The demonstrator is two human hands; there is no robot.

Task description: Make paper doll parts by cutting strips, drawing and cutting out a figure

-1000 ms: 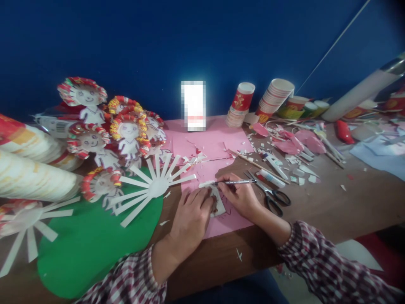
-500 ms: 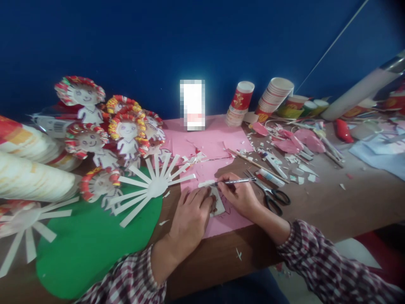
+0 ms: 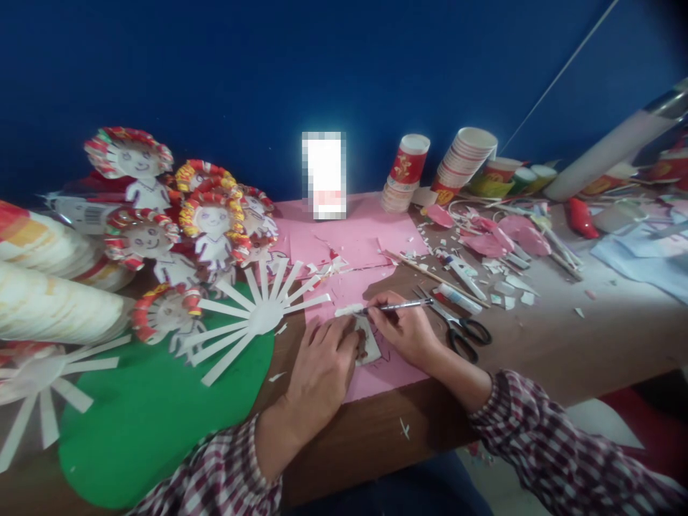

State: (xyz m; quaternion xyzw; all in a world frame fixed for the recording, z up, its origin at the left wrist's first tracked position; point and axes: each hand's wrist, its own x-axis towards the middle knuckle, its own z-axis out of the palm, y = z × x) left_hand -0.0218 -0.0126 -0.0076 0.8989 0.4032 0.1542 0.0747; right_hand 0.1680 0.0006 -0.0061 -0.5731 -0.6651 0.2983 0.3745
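Observation:
My right hand (image 3: 405,331) is closed round a slim pen (image 3: 403,305), its tip pointing left at a small white paper piece (image 3: 349,310). Beside it my left hand (image 3: 325,358) rests palm down, fingers bent, on the edge of a pale square piece (image 3: 370,344) with brown marks. Both hands lie over pink paper (image 3: 365,387) that has dark pen lines on it. To the left, a white cup cut into spread strips (image 3: 266,317) lies on green paper (image 3: 161,423).
Black-handled scissors (image 3: 467,337) and a glue tube (image 3: 456,298) lie right of my right hand. Paper dolls with red and yellow rims (image 3: 213,222) stand left. Stacked cups (image 3: 465,161) and a bright phone-like screen (image 3: 327,172) stand at the back.
The whole view has shifted slightly. Both hands keep nearly the same pose, and the pen is still in my right hand.

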